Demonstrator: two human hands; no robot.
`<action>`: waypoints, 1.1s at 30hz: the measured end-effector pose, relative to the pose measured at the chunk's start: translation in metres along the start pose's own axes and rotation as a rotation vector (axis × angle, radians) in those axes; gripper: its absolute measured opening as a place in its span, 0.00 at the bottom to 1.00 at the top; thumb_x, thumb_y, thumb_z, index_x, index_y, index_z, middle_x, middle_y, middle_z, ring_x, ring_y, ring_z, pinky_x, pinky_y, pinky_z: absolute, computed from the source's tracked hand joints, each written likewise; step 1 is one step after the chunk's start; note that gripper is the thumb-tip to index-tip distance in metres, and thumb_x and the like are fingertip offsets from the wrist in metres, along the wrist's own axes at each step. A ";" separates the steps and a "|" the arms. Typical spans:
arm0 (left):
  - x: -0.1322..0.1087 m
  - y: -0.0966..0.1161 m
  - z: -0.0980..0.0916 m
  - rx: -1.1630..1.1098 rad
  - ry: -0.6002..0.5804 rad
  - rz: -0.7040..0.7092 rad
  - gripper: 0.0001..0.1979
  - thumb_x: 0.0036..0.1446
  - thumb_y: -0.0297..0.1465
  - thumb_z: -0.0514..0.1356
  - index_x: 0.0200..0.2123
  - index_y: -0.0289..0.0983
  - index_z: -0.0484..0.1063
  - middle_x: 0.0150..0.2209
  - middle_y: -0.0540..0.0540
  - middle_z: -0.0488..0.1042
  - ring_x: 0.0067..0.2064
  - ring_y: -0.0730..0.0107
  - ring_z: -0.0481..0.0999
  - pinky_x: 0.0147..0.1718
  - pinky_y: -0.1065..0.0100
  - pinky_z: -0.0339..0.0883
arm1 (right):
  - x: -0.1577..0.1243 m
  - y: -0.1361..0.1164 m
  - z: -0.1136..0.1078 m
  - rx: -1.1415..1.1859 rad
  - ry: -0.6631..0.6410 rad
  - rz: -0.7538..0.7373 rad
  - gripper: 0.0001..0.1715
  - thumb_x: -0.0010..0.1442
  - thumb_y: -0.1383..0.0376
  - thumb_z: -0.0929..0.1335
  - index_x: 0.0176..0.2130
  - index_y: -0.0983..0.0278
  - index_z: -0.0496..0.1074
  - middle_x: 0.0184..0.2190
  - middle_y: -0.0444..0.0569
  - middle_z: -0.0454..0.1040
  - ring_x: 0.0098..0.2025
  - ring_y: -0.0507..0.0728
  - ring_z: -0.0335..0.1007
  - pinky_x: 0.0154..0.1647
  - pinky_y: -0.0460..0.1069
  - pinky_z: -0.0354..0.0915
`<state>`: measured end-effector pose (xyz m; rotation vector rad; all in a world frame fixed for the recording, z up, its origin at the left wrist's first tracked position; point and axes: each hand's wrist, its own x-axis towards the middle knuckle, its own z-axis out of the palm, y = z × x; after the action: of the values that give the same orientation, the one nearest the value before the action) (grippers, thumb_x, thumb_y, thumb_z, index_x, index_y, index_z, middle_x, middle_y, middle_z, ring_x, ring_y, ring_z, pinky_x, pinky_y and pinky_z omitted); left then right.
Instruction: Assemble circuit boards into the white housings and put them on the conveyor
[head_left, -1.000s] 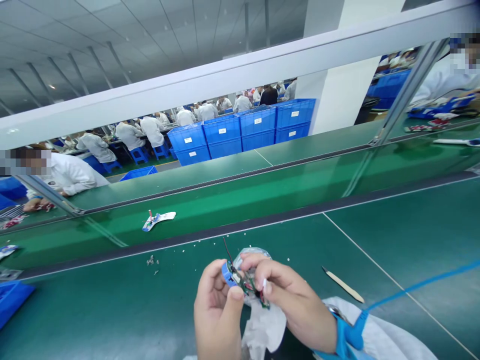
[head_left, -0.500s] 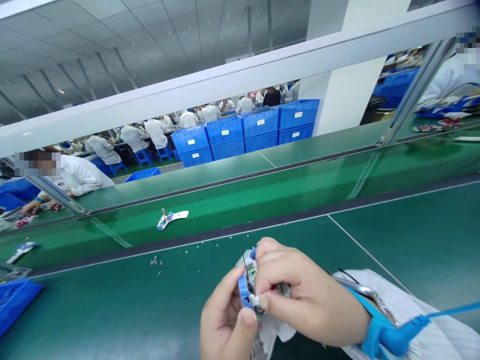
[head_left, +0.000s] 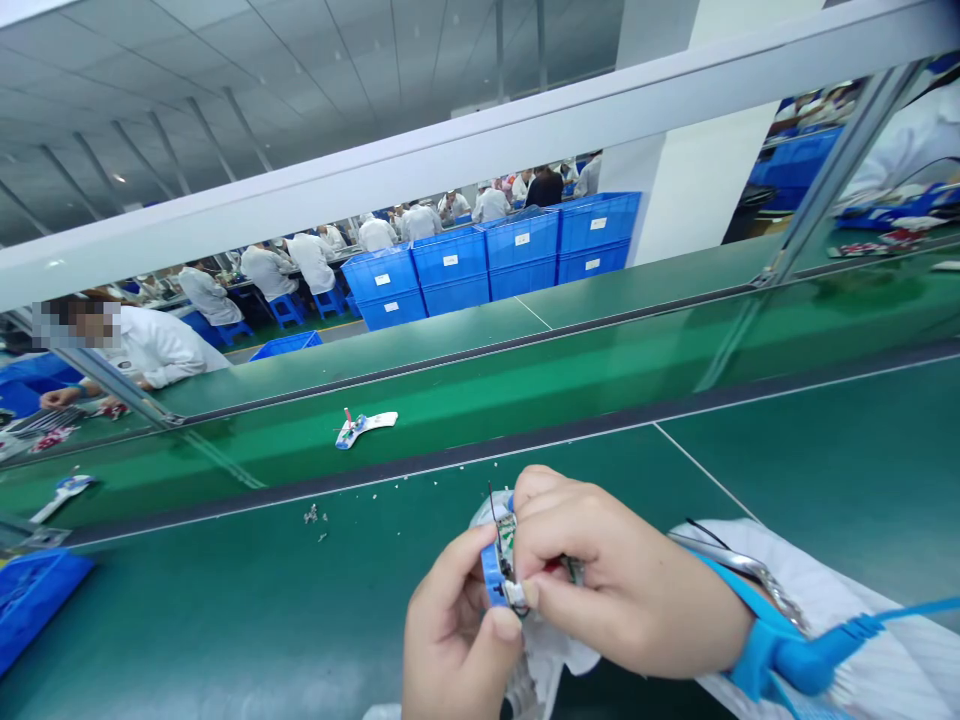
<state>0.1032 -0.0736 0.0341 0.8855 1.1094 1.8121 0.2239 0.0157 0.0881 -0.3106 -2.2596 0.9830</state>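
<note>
**Remote desk:** What are the fingers doing on my feed?

**Me:** They're closed on both hands. My left hand (head_left: 459, 640) and right hand (head_left: 626, 585) pinch one small circuit board (head_left: 508, 545) between them, just above the green counter (head_left: 187, 610). Only a narrow strip of the board shows, because the right fingers (head_left: 577, 530) hide the rest.

**Remote desk:** What's on the board?

**Me:** I can make out a blue plastic piece (head_left: 491, 575) along its left edge, one thin dark wire (head_left: 491, 505) standing up, and a small white part (head_left: 516, 596) at my fingertips. Behind it sits something clear, maybe film (head_left: 486, 514), but it's hard to make out. Under my hands, a white sheet (head_left: 559, 665) runs off the bottom of the frame.

**Remote desk:** And my right wrist?

**Me:** It has one blue wrist strap (head_left: 757, 650), with a blue cord (head_left: 900, 612) leaving the frame on the right.

**Remote desk:** Further out?

**Me:** Two white-and-blue parts (head_left: 365, 430) lie on the green strip past the dark rail, well apart. A blue tray (head_left: 37, 605) is cut off at the lower left. Beyond the counter stand eight blue crates (head_left: 487, 265), in four stacks of two. A co-worker (head_left: 154, 350) sits at the left.
</note>
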 end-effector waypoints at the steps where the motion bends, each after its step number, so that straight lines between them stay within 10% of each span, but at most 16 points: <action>1: 0.000 -0.001 -0.001 0.037 0.014 0.027 0.19 0.42 0.46 0.71 0.40 0.50 0.81 0.35 0.50 0.80 0.24 0.79 0.68 0.28 0.78 0.69 | 0.000 -0.001 0.000 0.001 -0.010 0.007 0.11 0.49 0.75 0.60 0.19 0.64 0.57 0.16 0.41 0.60 0.26 0.51 0.54 0.34 0.48 0.53; 19: 0.003 -0.007 -0.018 0.753 -0.236 0.711 0.19 0.65 0.44 0.49 0.54 0.46 0.66 0.25 0.51 0.68 0.22 0.71 0.66 0.22 0.70 0.57 | 0.000 -0.014 -0.004 0.022 -0.155 0.043 0.15 0.50 0.73 0.59 0.17 0.63 0.49 0.15 0.41 0.54 0.24 0.51 0.51 0.33 0.49 0.54; 26: -0.020 -0.014 -0.002 1.011 0.167 0.622 0.26 0.62 0.54 0.44 0.46 0.42 0.67 0.38 0.41 0.77 0.37 0.57 0.77 0.36 0.60 0.66 | -0.008 -0.018 0.001 0.025 -0.040 0.108 0.13 0.50 0.74 0.61 0.18 0.64 0.54 0.16 0.42 0.59 0.27 0.51 0.54 0.33 0.48 0.54; 33: -0.028 -0.011 0.012 1.255 0.231 0.549 0.24 0.63 0.51 0.41 0.47 0.40 0.63 0.34 0.38 0.78 0.33 0.51 0.79 0.33 0.56 0.68 | -0.011 -0.020 0.000 0.003 -0.072 0.154 0.14 0.48 0.77 0.61 0.17 0.64 0.59 0.16 0.42 0.63 0.28 0.52 0.56 0.33 0.49 0.55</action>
<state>0.1283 -0.0913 0.0240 1.8396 2.4111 1.4912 0.2331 -0.0026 0.0977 -0.4609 -2.3259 1.0916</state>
